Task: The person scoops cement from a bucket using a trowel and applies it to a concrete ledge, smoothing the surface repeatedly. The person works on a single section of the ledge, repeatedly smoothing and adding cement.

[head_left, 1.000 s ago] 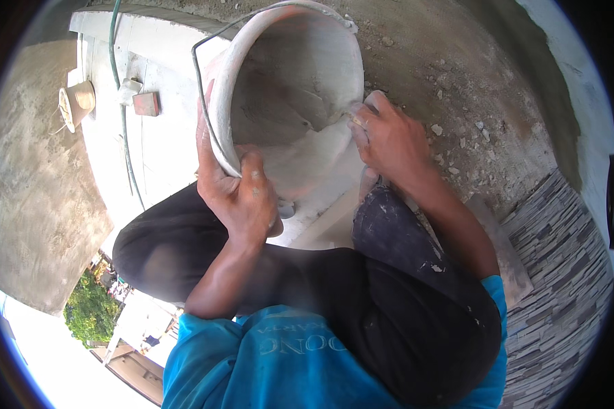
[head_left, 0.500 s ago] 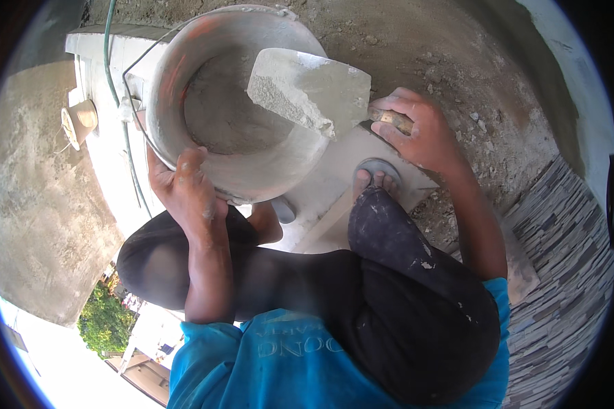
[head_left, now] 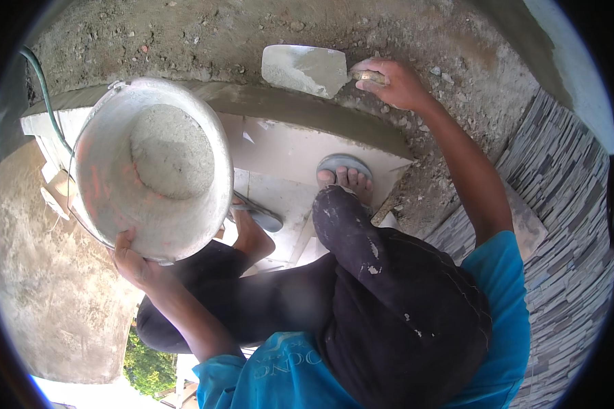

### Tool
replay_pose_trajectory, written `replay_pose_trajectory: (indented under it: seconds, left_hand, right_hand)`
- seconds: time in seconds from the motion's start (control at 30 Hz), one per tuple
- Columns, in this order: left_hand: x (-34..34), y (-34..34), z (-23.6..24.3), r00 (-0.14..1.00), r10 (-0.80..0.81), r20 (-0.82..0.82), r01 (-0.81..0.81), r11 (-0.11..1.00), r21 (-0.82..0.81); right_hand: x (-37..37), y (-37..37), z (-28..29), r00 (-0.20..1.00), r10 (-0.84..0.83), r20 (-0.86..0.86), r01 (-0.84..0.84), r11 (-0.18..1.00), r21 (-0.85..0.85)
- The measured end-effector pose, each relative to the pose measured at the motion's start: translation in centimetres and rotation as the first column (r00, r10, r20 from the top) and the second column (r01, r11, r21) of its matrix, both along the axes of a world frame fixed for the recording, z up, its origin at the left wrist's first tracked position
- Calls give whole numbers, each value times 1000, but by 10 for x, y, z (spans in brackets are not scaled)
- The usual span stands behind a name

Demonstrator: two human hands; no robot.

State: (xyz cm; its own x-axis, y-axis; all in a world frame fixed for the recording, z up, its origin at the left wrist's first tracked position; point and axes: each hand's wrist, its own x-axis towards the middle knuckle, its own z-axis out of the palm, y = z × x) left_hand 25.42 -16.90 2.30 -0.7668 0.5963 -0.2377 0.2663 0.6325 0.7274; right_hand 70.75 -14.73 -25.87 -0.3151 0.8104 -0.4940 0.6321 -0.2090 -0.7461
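Observation:
My left hand (head_left: 133, 262) grips the near rim of a grey-smeared bucket (head_left: 215, 146), fingers over the edge. The bucket tips toward me, and grey mortar (head_left: 172, 151) lies in its bottom. Farther off to the right, my right hand (head_left: 397, 83) is wrapped round the wooden handle of a trowel (head_left: 305, 69). The trowel's wide blade points left, smeared with grey mortar, over the rough ground just beyond a band of wet mortar (head_left: 307, 112). I cannot tell whether the blade touches the ground.
A tiled step (head_left: 286, 146) runs below the mortar band, with my sandalled foot (head_left: 346, 174) on it. Rubble-strewn ground (head_left: 205, 41) lies beyond. At right is a wall of thin grey stone strips (head_left: 559, 232). A green hose (head_left: 46, 102) hangs at the left, near a spool (head_left: 60, 191).
The bucket has moved left and nearer with my left hand. My right hand has carried the trowel away from above the bucket, out over the far ground; its blade bears less mortar.

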Motion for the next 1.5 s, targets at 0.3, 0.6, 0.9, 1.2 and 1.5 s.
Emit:
replay_pose_trajectory:
  seconds: [0.3,0.6,0.9,1.2,1.5]
  left_hand:
    - [-24,-20,-2,996,-38,-83,19,975,-220]
    - [-18,-16,-2,939,278,204,-277,960,-35]
    - [-49,-15,2,959,258,118,-268,960,82]
    - [-37,5,-7,874,429,228,-459,883,98]
    - [-39,11,-7,912,368,181,-390,915,104]
  right_hand:
    - [-43,2,-31,998,30,48,-34,996,86]
    - [-68,3,-29,987,44,156,-65,990,128]
    - [-87,-8,-9,982,-8,190,-52,950,308]
    - [-97,-14,27,978,8,209,-94,909,407]
    - [-96,-26,57,980,11,198,-111,859,500]
